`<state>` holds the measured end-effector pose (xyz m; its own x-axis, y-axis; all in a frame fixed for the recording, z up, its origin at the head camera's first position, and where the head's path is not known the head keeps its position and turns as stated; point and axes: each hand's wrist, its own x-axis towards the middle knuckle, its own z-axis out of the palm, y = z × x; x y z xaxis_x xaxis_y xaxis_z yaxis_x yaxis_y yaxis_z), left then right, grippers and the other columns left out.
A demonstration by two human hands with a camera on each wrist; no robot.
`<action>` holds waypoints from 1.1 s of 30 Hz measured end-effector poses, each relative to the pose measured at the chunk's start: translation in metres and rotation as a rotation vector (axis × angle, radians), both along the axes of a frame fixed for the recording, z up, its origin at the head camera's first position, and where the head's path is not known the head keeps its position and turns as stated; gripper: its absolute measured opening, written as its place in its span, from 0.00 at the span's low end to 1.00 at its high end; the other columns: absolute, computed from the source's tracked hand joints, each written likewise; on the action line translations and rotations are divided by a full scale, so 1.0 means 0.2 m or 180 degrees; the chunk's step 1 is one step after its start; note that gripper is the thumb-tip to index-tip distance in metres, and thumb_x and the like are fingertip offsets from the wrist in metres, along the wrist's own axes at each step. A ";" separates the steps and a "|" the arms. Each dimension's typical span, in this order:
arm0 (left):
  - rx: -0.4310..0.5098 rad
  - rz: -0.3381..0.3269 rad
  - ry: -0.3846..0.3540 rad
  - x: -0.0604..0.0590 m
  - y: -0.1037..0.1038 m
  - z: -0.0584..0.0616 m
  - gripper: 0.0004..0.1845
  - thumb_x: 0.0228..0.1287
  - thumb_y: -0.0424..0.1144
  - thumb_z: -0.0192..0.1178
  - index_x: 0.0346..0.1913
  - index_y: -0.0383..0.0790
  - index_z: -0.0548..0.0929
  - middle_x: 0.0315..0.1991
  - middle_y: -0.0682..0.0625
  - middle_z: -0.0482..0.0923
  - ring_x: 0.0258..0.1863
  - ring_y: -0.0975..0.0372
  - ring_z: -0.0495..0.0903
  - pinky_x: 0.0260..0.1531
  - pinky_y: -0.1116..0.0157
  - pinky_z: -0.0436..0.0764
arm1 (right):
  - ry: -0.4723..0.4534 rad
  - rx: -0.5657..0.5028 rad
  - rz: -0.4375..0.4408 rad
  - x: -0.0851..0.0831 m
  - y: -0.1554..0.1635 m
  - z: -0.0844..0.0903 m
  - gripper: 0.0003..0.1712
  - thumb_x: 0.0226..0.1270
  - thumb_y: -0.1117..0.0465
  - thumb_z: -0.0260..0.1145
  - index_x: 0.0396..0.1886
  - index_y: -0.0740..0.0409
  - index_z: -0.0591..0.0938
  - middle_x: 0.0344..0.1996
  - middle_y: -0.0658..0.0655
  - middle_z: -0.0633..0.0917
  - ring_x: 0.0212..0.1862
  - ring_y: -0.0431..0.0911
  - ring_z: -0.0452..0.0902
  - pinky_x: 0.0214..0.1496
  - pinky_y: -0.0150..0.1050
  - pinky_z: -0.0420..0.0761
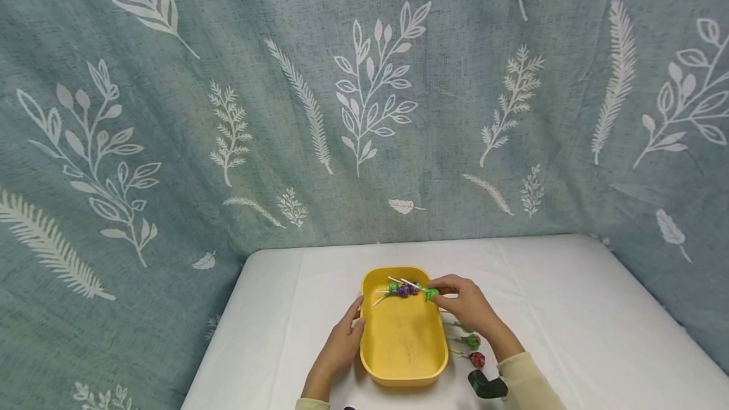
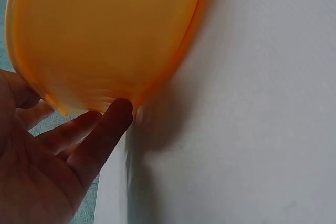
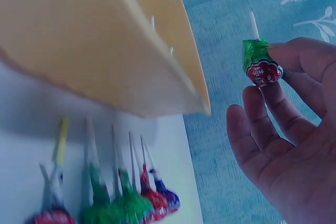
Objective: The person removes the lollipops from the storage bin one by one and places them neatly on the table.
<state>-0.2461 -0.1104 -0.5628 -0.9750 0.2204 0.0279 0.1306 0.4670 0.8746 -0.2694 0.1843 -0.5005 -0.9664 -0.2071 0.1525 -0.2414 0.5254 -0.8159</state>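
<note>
Yellow tray point(image 1: 403, 369) on the white table point(image 1: 569, 309): rigid, light plastic, steadied by the left hand point(image 1: 343, 340), straight fingers against its near-left wall. Right hand point(image 1: 464, 301) pinches a green-wrapped lollipop point(image 3: 259, 62) by the head at the tray's far-right rim; light, hard, crinkly wrapper probably slippery, stick the surer hold. More lollipops point(image 3: 126, 203) lie on the table just below that hand.

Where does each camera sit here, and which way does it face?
Head: worn high, looking forward and down at the table, yellow tray, both hands and sleeves.
Left wrist: low beside the tray's outer wall; left hand fingertips touch it.
Right wrist: beside the tray, toward the curtain; right hand pinches a green-wrapped lollipop; more lollipops lie below.
Shared: the tray in all three.
</note>
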 end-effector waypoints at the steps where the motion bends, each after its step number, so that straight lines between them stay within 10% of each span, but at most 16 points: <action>1: 0.0000 -0.0008 0.0009 0.00 0.00 0.00 0.27 0.80 0.37 0.47 0.78 0.43 0.62 0.65 0.32 0.73 0.54 0.42 0.81 0.58 0.40 0.75 | 0.0014 0.0037 -0.0007 0.00 0.01 0.00 0.13 0.69 0.63 0.70 0.52 0.55 0.88 0.53 0.56 0.84 0.53 0.54 0.82 0.50 0.49 0.85; 33: -0.0014 -0.0011 -0.0023 0.00 0.00 0.00 0.28 0.81 0.39 0.46 0.79 0.43 0.61 0.65 0.33 0.72 0.56 0.43 0.80 0.59 0.41 0.74 | 0.0011 0.0556 -0.0216 -0.01 0.50 -0.09 0.17 0.68 0.62 0.70 0.54 0.64 0.85 0.53 0.66 0.84 0.55 0.66 0.79 0.51 0.58 0.83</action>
<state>-0.2464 -0.1112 -0.5623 -0.9744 0.2239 0.0198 0.1258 0.4704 0.8734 -0.2709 0.2840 -0.5190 -0.9786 -0.1649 0.1232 -0.2031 0.6743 -0.7100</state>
